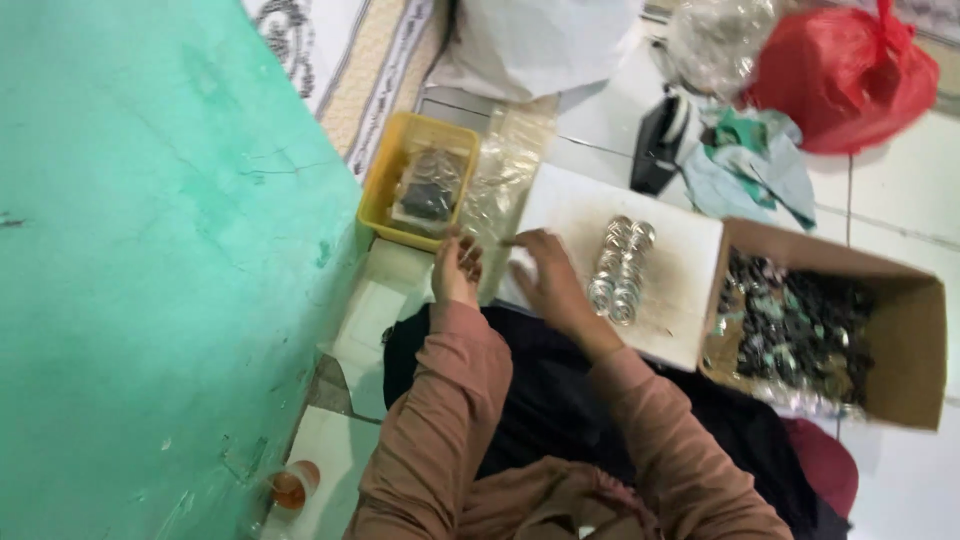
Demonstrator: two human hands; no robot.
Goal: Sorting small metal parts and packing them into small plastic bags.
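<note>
While I sit over the white board (670, 290), head view: my left hand (457, 270) is curled by the clear bag (500, 190); whether it grips, I cannot tell. My right hand (548, 280) lies flat, fingers loose, holding nothing. The ring rows (620, 270) run lengthwise away from me, just right of those fingers, apart. Yellow tray (385, 190) left; box (900, 340) right.

A red plastic bag (845, 75) sits upper right, a green wall (150, 250) fills the left, a small cup (290, 487) stands lower left.
</note>
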